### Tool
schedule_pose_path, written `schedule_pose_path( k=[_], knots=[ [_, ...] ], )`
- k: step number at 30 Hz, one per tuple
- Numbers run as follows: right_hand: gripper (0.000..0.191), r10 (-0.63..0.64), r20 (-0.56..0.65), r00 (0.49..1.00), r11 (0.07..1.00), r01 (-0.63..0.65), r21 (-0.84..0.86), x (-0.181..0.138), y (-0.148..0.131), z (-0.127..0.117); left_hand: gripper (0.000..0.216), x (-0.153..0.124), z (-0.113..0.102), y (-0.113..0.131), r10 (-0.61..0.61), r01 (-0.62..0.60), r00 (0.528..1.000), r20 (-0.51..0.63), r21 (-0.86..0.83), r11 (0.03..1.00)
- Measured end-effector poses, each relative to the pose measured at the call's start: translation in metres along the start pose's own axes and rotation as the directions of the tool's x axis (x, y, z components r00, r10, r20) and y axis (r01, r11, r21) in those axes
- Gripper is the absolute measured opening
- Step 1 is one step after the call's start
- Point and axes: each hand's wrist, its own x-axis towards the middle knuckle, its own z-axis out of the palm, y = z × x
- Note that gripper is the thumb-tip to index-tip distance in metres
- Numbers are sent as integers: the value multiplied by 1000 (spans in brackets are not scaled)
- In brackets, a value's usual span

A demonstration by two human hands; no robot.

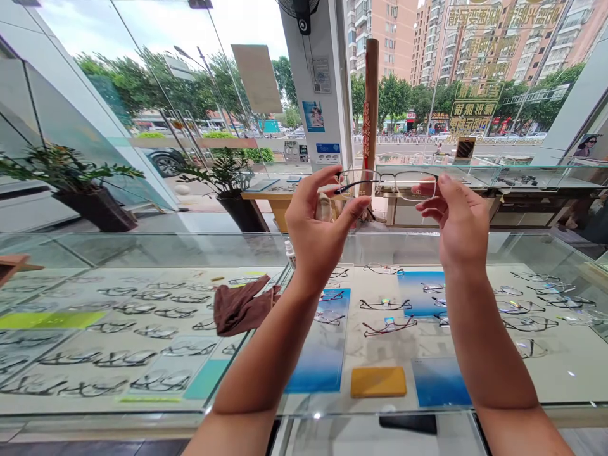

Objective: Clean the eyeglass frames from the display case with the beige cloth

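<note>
Both hands hold a pair of glasses [387, 182] up high: left hand [318, 221] pinches one side, right hand [458, 221] the other. A slip could drop them onto the glass counter [142, 250] below.

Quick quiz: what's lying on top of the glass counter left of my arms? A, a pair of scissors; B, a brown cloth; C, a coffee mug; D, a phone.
B: a crumpled brown cloth lies on the glass counter, left of the left hand.

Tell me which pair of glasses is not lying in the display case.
The thin-framed glasses, held up at both ends by the left hand and right hand; every other pair lies under the glass counter.
</note>
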Motion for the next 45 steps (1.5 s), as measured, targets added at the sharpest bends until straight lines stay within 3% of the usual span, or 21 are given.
schedule_pose_path(
  k=[6, 14, 19, 23, 26, 28, 31, 35, 37, 40, 45],
  knots=[
    [38, 36, 29, 999, 999, -36, 4, 4, 7, 1, 53, 0, 0, 8, 58, -56, 998, -40, 44, 997],
    [40, -79, 55, 995, 995, 82, -49, 6, 17, -1, 62, 2, 6, -13, 49, -50, 999, -10, -104, 993],
    [36, -39, 38, 999, 999, 39, 2, 5, 17, 0, 62, 1, 10, -16, 91, -95, 995, -37, -115, 989],
    [36, -25, 53, 998, 1000, 24, 11, 5, 14, 0, 65, -1, 8, -19, 17, -19, 1000, -13, -151, 988],
    [41, -49, 87, 995, 999, 49, 8, 4, 12, 0, 60, -1, 4, -22, -134, 149, 988, 81, -233, 961],
    [39, -93, 167, 982, 994, 101, -38, 3, 9, -2, 55, 1, 2, -20, -265, 319, 942, 207, -296, 901],
    [42, -207, 324, 923, 959, 257, -119, 2, 6, -4, 56, 4, 3, -10, -406, 554, 810, 423, -329, 764],
    [42, -288, 431, 855, 906, 389, -168, -1, 1, -7, 56, 7, 6, 4, -439, 736, 622, 648, -293, 610],
    [37, -273, 449, 851, 902, 388, -187, -2, -2, -9, 54, 7, 7, 5, -411, 757, 577, 706, -273, 594],
    [31, -222, 422, 879, 915, 338, -222, 0, -4, -10, 53, 3, 10, -4, -395, 730, 592, 702, -261, 632],
    [26, -236, 339, 911, 904, 333, -268, 2, -3, -11, 54, -2, 19, -30, -393, 609, 694, 604, -201, 767]
  ],
)
